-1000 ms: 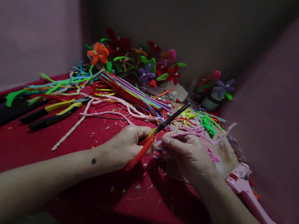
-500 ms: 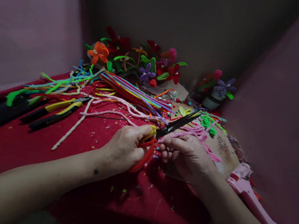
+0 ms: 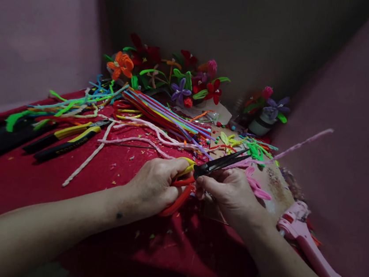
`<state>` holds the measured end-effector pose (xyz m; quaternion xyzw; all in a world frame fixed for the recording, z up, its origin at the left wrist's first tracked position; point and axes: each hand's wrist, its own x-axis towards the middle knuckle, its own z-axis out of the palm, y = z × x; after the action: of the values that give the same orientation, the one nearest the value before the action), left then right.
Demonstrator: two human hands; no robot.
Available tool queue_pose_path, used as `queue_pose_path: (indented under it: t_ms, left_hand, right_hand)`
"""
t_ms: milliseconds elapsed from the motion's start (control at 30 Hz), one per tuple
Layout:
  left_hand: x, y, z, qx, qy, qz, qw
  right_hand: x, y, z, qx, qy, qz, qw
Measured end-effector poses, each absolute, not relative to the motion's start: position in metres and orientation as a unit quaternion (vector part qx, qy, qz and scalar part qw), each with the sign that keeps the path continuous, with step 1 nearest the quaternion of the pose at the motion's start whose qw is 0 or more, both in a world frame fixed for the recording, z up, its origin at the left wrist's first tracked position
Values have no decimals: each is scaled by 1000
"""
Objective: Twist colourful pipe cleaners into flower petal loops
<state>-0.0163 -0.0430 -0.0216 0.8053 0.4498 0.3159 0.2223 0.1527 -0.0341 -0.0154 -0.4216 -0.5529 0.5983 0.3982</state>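
My left hand (image 3: 157,182) is wrapped round the red and yellow handles of a pair of scissors (image 3: 220,161), whose black blades point up and to the right, nearly closed. Close beside the blades, my right hand (image 3: 228,190) pinches a pink pipe cleaner (image 3: 291,149). One strand of it sticks out to the upper right, past the knuckles. Bent pink pipe-cleaner loops (image 3: 256,184) show just beyond the right hand. Its fingertips are partly hidden by the scissors, so the exact pinch point is unclear.
Yellow-black pliers (image 3: 74,137) lie at left. Behind the hands is a bundle of coloured pipe cleaners (image 3: 170,115), with pipe-cleaner flowers (image 3: 180,90) farther back. A cardboard piece (image 3: 271,184) lies at right, a pink glue gun (image 3: 312,244) beside it. Red cloth (image 3: 99,186) covers the table.
A pink strand at my right hand now extends out to the upper right. The right fingers have shifted slightly under the scissors. My left hand has barely moved.
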Motion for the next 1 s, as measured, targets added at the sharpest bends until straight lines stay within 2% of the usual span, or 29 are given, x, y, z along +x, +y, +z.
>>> queue_pose_path:
  t_ms: [333, 600, 800, 900, 1000]
  left_hand:
    - [-17, -43, -16, 814, 444, 322, 192]
    - [-18, -42, -18, 803, 457, 326, 201]
    - [-19, -42, -21, 801, 466, 331, 179]
    - [-19, -40, -21, 811, 467, 322, 141]
    - [-22, -38, -20, 811, 510, 283, 40]
  right_hand:
    - [153, -34, -20, -436, -532, 589, 423]
    - [154, -31, -21, -405, -441, 683, 418]
    - [156, -30, -18, -400, -429, 697, 413]
    - [156, -29, -16, -404, -424, 686, 431]
    - [157, -26, -14, -403, -420, 649, 489]
